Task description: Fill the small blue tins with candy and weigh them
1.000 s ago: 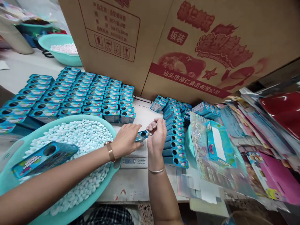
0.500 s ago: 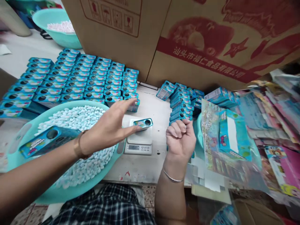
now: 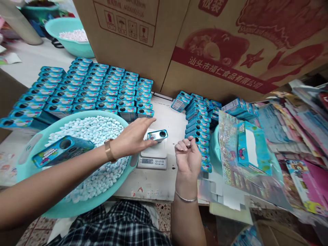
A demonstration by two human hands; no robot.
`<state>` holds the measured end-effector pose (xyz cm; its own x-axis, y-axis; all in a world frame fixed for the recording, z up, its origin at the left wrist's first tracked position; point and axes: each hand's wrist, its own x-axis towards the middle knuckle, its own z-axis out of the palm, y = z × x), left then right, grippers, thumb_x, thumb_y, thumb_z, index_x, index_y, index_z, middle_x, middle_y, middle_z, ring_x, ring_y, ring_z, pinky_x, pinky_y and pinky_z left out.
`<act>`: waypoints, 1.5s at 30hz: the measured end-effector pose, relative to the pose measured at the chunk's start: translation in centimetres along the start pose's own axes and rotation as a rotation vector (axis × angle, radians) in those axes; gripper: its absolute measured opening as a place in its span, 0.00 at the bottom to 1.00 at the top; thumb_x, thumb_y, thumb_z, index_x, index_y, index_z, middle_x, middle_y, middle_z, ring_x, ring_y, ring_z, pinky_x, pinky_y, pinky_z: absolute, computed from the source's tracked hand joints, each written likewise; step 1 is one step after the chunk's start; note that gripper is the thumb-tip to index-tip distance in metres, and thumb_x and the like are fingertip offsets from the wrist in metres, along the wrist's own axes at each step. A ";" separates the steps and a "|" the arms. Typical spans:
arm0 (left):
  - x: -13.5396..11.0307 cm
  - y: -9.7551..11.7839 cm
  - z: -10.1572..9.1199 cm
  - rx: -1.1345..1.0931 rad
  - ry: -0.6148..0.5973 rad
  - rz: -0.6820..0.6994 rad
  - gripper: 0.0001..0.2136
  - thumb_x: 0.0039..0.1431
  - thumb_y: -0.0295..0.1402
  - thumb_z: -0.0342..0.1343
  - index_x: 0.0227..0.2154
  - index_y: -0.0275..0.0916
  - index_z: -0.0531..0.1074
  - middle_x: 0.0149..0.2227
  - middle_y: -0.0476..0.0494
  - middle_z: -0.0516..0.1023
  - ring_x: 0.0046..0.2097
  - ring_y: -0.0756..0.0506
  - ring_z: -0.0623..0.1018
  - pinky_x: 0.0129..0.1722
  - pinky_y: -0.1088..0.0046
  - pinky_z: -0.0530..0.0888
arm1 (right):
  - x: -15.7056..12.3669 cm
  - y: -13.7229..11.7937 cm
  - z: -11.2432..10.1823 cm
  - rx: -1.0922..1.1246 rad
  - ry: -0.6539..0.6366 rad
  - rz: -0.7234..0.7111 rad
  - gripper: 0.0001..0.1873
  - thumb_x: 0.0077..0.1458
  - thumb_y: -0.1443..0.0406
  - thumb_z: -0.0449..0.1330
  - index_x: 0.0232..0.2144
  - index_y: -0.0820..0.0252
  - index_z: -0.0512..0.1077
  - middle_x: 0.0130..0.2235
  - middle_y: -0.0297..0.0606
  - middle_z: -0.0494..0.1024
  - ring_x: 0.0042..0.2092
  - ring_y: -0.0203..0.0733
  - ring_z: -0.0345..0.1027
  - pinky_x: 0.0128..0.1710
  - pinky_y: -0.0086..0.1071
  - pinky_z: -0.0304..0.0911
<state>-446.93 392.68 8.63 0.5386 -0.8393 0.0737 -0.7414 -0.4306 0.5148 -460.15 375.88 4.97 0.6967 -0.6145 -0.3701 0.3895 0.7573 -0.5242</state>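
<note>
A small blue tin (image 3: pixel 157 135) with a round hole in its top lies on a small white digital scale (image 3: pixel 153 158). My left hand (image 3: pixel 133 137) reaches toward the tin with fingers stretched flat; its fingertips are at or just short of the tin's left end. My right hand (image 3: pixel 188 154) hovers to the right of the scale with its fingers curled in a loose fist; I cannot make out whether anything is in it. A teal basin (image 3: pixel 30 155) full of small white candies sits under my left forearm, with a larger blue box (image 3: pixel 63 149) lying on the candies.
Rows of blue tins (image 3: pixel 92 92) cover the table at the back left. A column of tins (image 3: pixel 198 126) stands right of the scale. A big cardboard carton (image 3: pixel 205 41) walls the back. Printed packaging sheets (image 3: pixel 282 143) are piled at right. Another teal basin (image 3: pixel 69 36) sits far left.
My left hand set the tin on the scale and let go, fingers opening. My right hand drew back from the tin and curled shut. The camera view shifted.
</note>
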 end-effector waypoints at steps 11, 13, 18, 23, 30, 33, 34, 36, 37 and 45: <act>1.5 0.9 1.2 0.142 -0.039 0.037 0.32 0.54 0.44 0.59 0.59 0.34 0.60 0.54 0.33 0.70 0.55 0.34 0.69 0.51 0.58 0.68 | -1.1 0.1 1.4 -0.033 -0.002 -0.072 0.10 0.60 0.61 0.56 0.28 0.58 0.64 0.22 0.22 0.55 0.20 0.27 0.49 0.22 0.22 0.55; 1.8 0.8 1.5 0.156 -0.061 0.026 0.32 0.53 0.44 0.60 0.58 0.33 0.61 0.52 0.34 0.71 0.53 0.34 0.70 0.50 0.59 0.69 | -0.4 0.6 2.6 -0.048 0.002 -0.085 0.11 0.61 0.61 0.55 0.28 0.58 0.64 0.21 0.21 0.56 0.20 0.27 0.50 0.25 0.23 0.58; 2.3 0.5 2.5 0.128 -0.094 -0.036 0.30 0.52 0.43 0.60 0.56 0.34 0.65 0.48 0.35 0.74 0.50 0.35 0.73 0.47 0.60 0.70 | 1.8 2.8 5.4 -0.133 -0.103 -0.136 0.10 0.60 0.60 0.57 0.28 0.58 0.65 0.20 0.20 0.56 0.20 0.26 0.51 0.32 0.27 0.63; 2.0 -0.1 2.7 0.078 -0.105 -0.056 0.31 0.51 0.43 0.60 0.57 0.33 0.64 0.51 0.34 0.74 0.52 0.35 0.73 0.48 0.60 0.70 | 2.6 3.5 5.6 -0.200 -0.111 -0.238 0.11 0.58 0.60 0.60 0.27 0.59 0.66 0.20 0.20 0.57 0.20 0.25 0.51 0.34 0.26 0.64; 2.4 0.6 -1.4 0.062 -0.033 -0.035 0.35 0.54 0.46 0.57 0.60 0.31 0.59 0.57 0.32 0.69 0.58 0.36 0.69 0.56 0.60 0.66 | -1.2 -1.9 3.7 0.019 -0.125 -0.194 0.08 0.62 0.63 0.55 0.30 0.58 0.64 0.22 0.21 0.55 0.20 0.26 0.51 0.26 0.22 0.58; 3.3 1.7 -2.8 0.110 -0.044 -0.040 0.35 0.55 0.47 0.56 0.61 0.33 0.58 0.57 0.33 0.69 0.58 0.37 0.69 0.55 0.63 0.67 | -3.7 -2.9 1.6 0.046 -0.103 -0.182 0.07 0.62 0.64 0.55 0.30 0.59 0.64 0.22 0.22 0.55 0.21 0.27 0.51 0.25 0.23 0.57; 3.7 2.0 -2.9 0.132 -0.059 -0.033 0.35 0.55 0.48 0.56 0.61 0.33 0.58 0.57 0.34 0.70 0.57 0.37 0.70 0.54 0.63 0.68 | -4.4 -2.9 0.8 0.053 -0.088 -0.175 0.07 0.61 0.65 0.56 0.30 0.59 0.64 0.22 0.22 0.55 0.21 0.27 0.50 0.25 0.23 0.57; 4.4 2.6 -2.7 0.179 -0.099 -0.006 0.35 0.54 0.49 0.56 0.60 0.34 0.59 0.55 0.34 0.71 0.56 0.36 0.71 0.51 0.63 0.69 | -5.6 -2.5 -1.0 0.063 -0.041 -0.150 0.06 0.61 0.65 0.56 0.30 0.59 0.64 0.22 0.22 0.55 0.21 0.27 0.50 0.25 0.23 0.57; 4.8 2.8 -2.3 0.204 -0.127 0.007 0.35 0.53 0.50 0.56 0.60 0.34 0.59 0.55 0.34 0.71 0.56 0.36 0.71 0.50 0.63 0.70 | -6.1 -2.1 -1.8 0.070 -0.014 -0.132 0.06 0.60 0.65 0.57 0.31 0.59 0.64 0.22 0.22 0.55 0.21 0.27 0.50 0.24 0.23 0.57; 9.5 2.4 1.8 0.185 -0.441 -0.139 0.23 0.44 0.42 0.62 0.46 0.41 0.76 0.45 0.38 0.79 0.48 0.35 0.77 0.45 0.66 0.73 | -7.2 1.9 -5.7 0.173 0.059 0.137 0.08 0.56 0.64 0.62 0.31 0.60 0.65 0.22 0.21 0.54 0.20 0.25 0.48 0.23 0.23 0.54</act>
<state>-444.31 383.13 9.06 0.4462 -0.8132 -0.3736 -0.7548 -0.5663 0.3311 -467.86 380.48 2.28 0.7160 -0.5111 -0.4756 0.3948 0.8582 -0.3280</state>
